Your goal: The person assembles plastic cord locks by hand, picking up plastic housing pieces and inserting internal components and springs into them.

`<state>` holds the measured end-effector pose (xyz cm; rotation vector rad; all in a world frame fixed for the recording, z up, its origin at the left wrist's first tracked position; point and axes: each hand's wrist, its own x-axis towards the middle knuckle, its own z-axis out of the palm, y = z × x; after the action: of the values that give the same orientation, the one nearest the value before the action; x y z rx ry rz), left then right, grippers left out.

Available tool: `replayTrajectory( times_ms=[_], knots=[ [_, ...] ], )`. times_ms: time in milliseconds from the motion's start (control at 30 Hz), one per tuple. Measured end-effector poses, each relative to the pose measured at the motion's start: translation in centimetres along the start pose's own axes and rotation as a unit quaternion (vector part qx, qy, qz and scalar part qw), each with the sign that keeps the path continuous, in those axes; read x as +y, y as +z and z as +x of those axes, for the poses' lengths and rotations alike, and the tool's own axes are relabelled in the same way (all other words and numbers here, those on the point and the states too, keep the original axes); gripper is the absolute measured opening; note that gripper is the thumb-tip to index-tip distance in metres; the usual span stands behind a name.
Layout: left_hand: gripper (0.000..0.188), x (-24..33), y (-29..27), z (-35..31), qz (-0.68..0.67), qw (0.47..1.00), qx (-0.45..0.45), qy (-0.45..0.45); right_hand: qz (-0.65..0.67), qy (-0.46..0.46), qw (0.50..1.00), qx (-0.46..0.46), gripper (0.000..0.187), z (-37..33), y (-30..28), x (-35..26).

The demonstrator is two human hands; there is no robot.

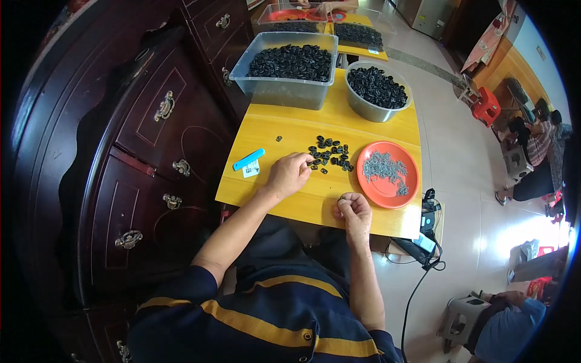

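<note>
My left hand [290, 174] reaches the left edge of a loose pile of small black oval plastic parts [327, 156] on the yellow table [278, 202]. Its fingers are drawn together at the pile, and whatever lies between them is hidden. Closer to the front edge, my right hand [354, 212] is closed in a pinch, with a small dark piece showing at the thumb and fingertips. Just beyond that hand stands a red-orange plate [367, 189] of small grey metal-looking pieces [382, 167]. One black part [279, 138] lies apart, left of the pile.
A clear rectangular tub [284, 91] and a round tub [375, 113] hold many black parts at the back. A blue-handled tool [249, 158] lies on the left over a white label. Dark wooden drawers [151, 127] flank the table. Cables [433, 260] hang right; other people sit nearby.
</note>
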<state>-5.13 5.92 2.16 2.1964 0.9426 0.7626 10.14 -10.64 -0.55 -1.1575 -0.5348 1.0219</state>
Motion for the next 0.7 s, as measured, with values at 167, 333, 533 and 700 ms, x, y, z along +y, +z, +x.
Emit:
replayTrajectory(
  times_ms=[167, 333, 533, 700],
  knots=[
    [0.023, -0.5, 0.4, 0.2, 0.081, 0.996, 0.005, 0.030, 0.018, 0.013, 1.000, -0.008, 0.007, -0.1, 0.1, -0.2],
    [0.021, -0.5, 0.0, -0.2, 0.128, 0.991, 0.011, 0.041, 0.014, 0.020, 1.000, -0.003, 0.006, -0.1, 0.2, -0.4],
    [0.014, -1.2, 0.0, -0.4, 0.129, 0.991, 0.002, 0.041, 0.016, 0.023, 1.000, -0.005, 0.007, 0.1, 0.1, -0.4],
    [0.008, -0.3, 0.4, -0.8, -0.065, 0.998, -0.011, -0.022, 0.016, 0.025, 1.000, -0.001, 0.007, 0.0, 0.2, -0.7]
  ],
)
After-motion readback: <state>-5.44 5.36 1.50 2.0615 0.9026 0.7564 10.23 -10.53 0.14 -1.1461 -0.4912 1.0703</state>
